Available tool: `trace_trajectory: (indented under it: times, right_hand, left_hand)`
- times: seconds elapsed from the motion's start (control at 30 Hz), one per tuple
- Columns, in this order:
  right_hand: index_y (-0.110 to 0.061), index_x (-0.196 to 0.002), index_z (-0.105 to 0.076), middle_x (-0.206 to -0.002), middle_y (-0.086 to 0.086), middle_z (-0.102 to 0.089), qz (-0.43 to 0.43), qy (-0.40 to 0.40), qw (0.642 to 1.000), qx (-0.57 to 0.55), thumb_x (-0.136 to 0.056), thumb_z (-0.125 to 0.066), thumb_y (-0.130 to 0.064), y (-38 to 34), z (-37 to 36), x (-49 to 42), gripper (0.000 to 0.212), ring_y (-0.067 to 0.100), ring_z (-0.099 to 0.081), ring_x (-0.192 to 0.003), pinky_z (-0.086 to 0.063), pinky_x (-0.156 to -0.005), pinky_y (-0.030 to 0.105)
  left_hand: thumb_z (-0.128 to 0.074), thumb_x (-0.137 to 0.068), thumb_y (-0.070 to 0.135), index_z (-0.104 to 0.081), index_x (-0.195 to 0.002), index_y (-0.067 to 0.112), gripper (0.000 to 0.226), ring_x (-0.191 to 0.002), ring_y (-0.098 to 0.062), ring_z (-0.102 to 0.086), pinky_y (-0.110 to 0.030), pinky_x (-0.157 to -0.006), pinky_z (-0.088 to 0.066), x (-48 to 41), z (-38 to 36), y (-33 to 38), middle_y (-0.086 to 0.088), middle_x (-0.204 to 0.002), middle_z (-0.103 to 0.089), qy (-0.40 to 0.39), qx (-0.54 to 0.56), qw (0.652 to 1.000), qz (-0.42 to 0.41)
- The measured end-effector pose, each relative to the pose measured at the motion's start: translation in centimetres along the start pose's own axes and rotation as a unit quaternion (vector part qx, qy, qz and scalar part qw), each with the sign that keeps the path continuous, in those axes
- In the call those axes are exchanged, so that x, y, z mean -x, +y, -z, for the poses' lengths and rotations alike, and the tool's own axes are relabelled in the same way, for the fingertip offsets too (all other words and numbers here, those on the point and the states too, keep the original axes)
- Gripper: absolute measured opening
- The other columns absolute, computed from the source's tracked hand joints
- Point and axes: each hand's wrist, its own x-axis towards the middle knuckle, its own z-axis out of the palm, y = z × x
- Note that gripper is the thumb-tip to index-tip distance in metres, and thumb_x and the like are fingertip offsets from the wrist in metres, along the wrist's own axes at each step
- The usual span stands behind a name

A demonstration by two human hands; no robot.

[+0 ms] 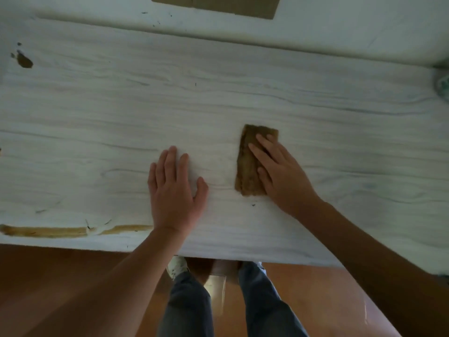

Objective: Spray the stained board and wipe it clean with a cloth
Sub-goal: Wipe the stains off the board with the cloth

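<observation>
Board [218, 98] runs out of view; right hand [284, 176] half-covers cloth [247, 171].

Well beyond the fingertips [173, 150], a pale surface [97, 10] flecked with dark specks runs across the far side, and a flat brown cardboard-like sheet [218, 6] lies on it. Back behind the fingertips, past the wrists, is a glossy orange-brown wood floor [60, 276], dim, with a pale patch of reflected light [216, 285]. Far right of the fingertips, a greenish patterned object [443, 86] is cut off at the edge.
</observation>
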Motion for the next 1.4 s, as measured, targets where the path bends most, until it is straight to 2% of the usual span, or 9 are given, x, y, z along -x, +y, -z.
trace_trajectory:
  times: [0.17, 0.3, 0.4, 0.6, 0.7, 0.8, 0.97, 1.2, 1.4]
  right_hand:
    - [-0.019, -0.155, -0.036, -0.164, 0.002, -0.027, -0.156, -0.001, 0.988, 0.000, -0.101, -0.037, -0.029, -2.8, -0.7, 10.2, 0.055, 0.023, -0.021, -0.152, -0.026, -0.121, 0.040]
    - [-0.015, -0.154, -0.036, -0.162, 0.007, -0.029, -0.207, 0.009, 0.978, -0.003, -0.099, -0.040, -0.027, -6.7, -2.2, 11.3, 0.056, 0.027, -0.023, -0.150, -0.030, -0.119, 0.047]
    - [-0.016, -0.155, -0.034, -0.162, 0.008, -0.029, -0.192, -0.007, 0.981, 0.004, -0.101, -0.033, -0.032, -10.4, -3.6, 8.4, 0.056, 0.028, -0.022, -0.151, -0.032, -0.119, 0.050]
    - [-0.021, -0.159, -0.024, -0.167, 0.003, -0.016, -0.137, -0.010, 0.991, -0.011, -0.105, -0.031, -0.031, -19.9, -6.5, -4.3, 0.055, 0.023, -0.008, -0.155, -0.014, -0.126, 0.041]
    - [-0.020, -0.158, -0.026, -0.167, 0.003, -0.016, -0.117, -0.002, 0.993, -0.032, -0.105, -0.037, -0.026, -24.6, -8.2, -11.4, 0.055, 0.023, -0.006, -0.155, -0.016, -0.126, 0.043]
    - [-0.020, -0.158, -0.026, -0.168, 0.002, -0.015, -0.079, -0.016, 0.996, -0.037, -0.105, -0.039, -0.024, -28.5, -9.7, -14.4, 0.055, 0.023, -0.005, -0.155, -0.015, -0.126, 0.042]
    - [-0.026, -0.159, -0.022, -0.167, -0.003, -0.014, 0.001, -0.065, 0.998, 0.011, -0.105, -0.037, -0.033, -27.9, -9.6, -9.3, 0.056, 0.019, -0.006, -0.155, -0.005, -0.126, 0.038]
    - [-0.020, -0.155, -0.034, -0.163, 0.004, -0.027, -0.110, -0.013, 0.993, 0.027, -0.103, -0.045, -0.028, -20.1, -6.4, -5.7, 0.054, 0.028, -0.024, -0.150, -0.018, -0.125, 0.047]
    - [-0.015, -0.153, -0.039, -0.162, 0.010, -0.031, -0.119, 0.040, 0.992, 0.002, -0.102, -0.043, -0.025, -23.9, -8.5, -15.3, 0.052, 0.031, -0.022, -0.150, -0.019, -0.125, 0.044]
  left_hand:
    - [-0.044, -0.098, 0.041, -0.044, -0.150, 0.010, 0.060, -0.157, -0.030, -0.021, -0.048, -0.129, -0.013, 0.2, 0.8, -0.5, -0.013, -0.166, -0.031, -0.022, 0.079, 0.997, -0.005]
    - [-0.038, -0.098, 0.046, -0.048, -0.150, 0.014, 0.061, -0.152, -0.026, -0.032, -0.044, -0.127, -0.020, -0.5, 4.0, -3.0, -0.009, -0.161, -0.042, -0.063, 0.150, 0.985, -0.050]
    - [-0.037, -0.101, 0.046, -0.049, -0.149, 0.017, 0.058, -0.151, -0.025, -0.035, -0.047, -0.128, -0.021, -1.5, 7.3, -9.3, -0.008, -0.159, -0.045, -0.049, 0.102, 0.989, -0.093]
    - [-0.039, -0.100, 0.050, -0.047, -0.150, 0.013, 0.063, -0.151, -0.035, -0.033, -0.053, -0.123, -0.028, -3.7, 11.6, -25.5, -0.015, -0.162, -0.039, -0.036, -0.007, 0.999, -0.022]
    - [-0.037, -0.101, 0.052, -0.045, -0.151, 0.013, 0.064, -0.152, -0.035, -0.030, -0.054, -0.123, -0.028, -4.9, 11.8, -29.5, -0.014, -0.163, -0.037, -0.054, -0.038, 0.997, -0.029]
    - [-0.043, -0.103, 0.048, -0.045, -0.148, 0.013, 0.057, -0.152, -0.034, -0.028, -0.053, -0.123, -0.028, -6.0, 11.1, -30.1, -0.012, -0.162, -0.036, -0.044, -0.037, 0.997, -0.047]
    - [-0.046, -0.102, 0.039, -0.049, -0.145, 0.010, 0.052, -0.151, -0.034, -0.032, -0.052, -0.122, -0.030, -5.9, 10.0, -30.1, -0.013, -0.159, -0.041, 0.002, -0.007, 0.999, -0.049]
    - [-0.047, -0.101, 0.039, -0.051, -0.144, 0.010, 0.052, -0.151, -0.033, -0.031, -0.053, -0.122, -0.034, -6.2, 9.7, -30.4, -0.013, -0.159, -0.042, 0.004, 0.007, 0.999, -0.046]
    - [-0.046, -0.102, 0.039, -0.049, -0.145, 0.011, 0.052, -0.152, -0.032, -0.029, -0.047, -0.125, -0.028, -6.4, 9.5, -30.6, -0.013, -0.160, -0.040, -0.003, -0.006, 0.999, -0.048]
